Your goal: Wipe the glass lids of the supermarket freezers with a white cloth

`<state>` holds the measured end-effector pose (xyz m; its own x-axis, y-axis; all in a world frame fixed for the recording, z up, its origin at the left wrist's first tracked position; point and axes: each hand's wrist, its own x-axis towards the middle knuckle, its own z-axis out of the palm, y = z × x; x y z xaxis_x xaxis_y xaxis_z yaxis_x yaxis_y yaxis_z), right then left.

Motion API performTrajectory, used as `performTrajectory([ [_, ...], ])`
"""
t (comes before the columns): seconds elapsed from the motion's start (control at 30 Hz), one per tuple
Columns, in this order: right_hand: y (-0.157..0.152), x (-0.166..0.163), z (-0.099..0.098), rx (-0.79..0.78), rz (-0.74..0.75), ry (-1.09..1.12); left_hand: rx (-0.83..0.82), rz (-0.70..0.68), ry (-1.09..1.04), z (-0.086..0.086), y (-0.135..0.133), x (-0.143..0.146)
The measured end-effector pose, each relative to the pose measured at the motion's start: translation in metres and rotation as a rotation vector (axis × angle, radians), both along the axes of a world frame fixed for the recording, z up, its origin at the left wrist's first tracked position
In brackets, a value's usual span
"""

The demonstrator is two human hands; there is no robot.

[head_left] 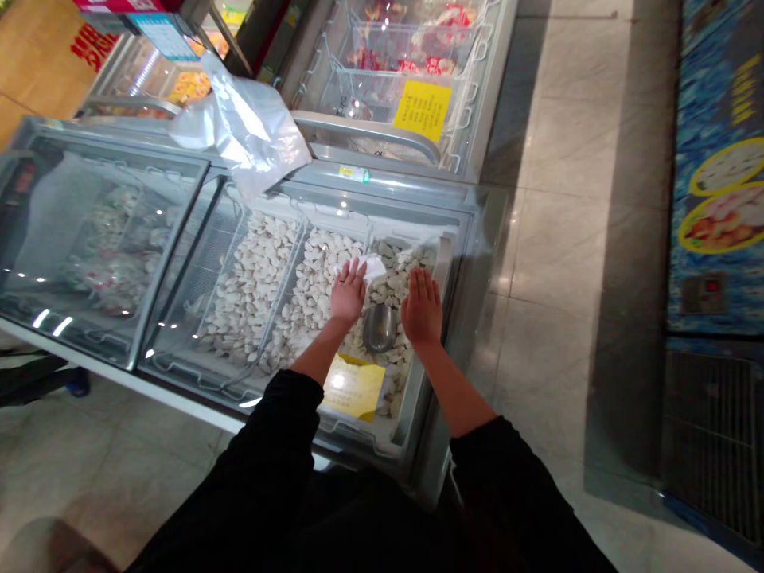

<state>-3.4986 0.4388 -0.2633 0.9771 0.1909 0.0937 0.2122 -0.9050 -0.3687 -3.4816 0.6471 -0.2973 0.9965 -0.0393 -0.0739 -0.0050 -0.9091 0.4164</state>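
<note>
My left hand [348, 293] is stretched out flat, fingers forward, above the chest freezer's white dumplings [325, 259]. A small white patch [374, 267], perhaps paper or a reflection, shows beside its fingertips. To the right, my right hand [422, 309] also lies flat with its fingers straight and close together. Neither hand holds anything. Whether the palms rest on the glass lid I cannot tell. Between the hands a clear scoop [380, 328] sits on the dumplings in the right-hand compartment. A yellow label [353, 387] is at the near side of that compartment.
Plastic bags [254, 131] hang over the freezer's far edge [406, 191]. Behind it stands another freezer with red-and-white packages [433, 66] and a yellow sign [422, 110]. A tiled aisle [537, 334] runs along the right, beside a blue patterned cabinet [716, 294]. A person's foot [77, 382] shows at left.
</note>
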Motion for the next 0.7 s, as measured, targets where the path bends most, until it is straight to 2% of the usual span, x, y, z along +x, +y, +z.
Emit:
performTrajectory([
  [0.07, -0.001, 0.000, 0.002, 0.010, 0.019, 0.013, -0.021, -0.093, 0.035, 0.005, 0.000, -0.041],
  [0.17, -0.003, -0.002, 0.004, 0.053, 0.063, 0.033, -0.046, -0.183, 0.101, 0.015, 0.025, -0.090],
  [0.23, -0.005, -0.006, 0.006, 0.073, 0.083, 0.044, -0.046, -0.160, 0.131, 0.020, 0.049, -0.108],
  [0.33, -0.004, -0.017, 0.007, 0.092, 0.100, 0.063, -0.021, 0.004, 0.131, 0.021, 0.064, -0.119],
  [0.4, -0.002, -0.032, 0.005, 0.116, 0.114, 0.077, -0.011, 0.139, 0.121, 0.018, 0.050, -0.124],
  [0.47, 0.002, -0.052, 0.003, 0.153, 0.125, 0.087, -0.032, 0.220, 0.119, 0.017, 0.023, -0.129],
  [0.57, 0.006, -0.087, -0.003, 0.232, 0.100, 0.090, -0.127, 0.192, 0.122, 0.023, -0.020, -0.139],
  [0.7, 0.004, -0.120, -0.008, 0.390, -0.003, 0.084, -0.264, 0.087, 0.093, 0.047, -0.062, -0.145],
])
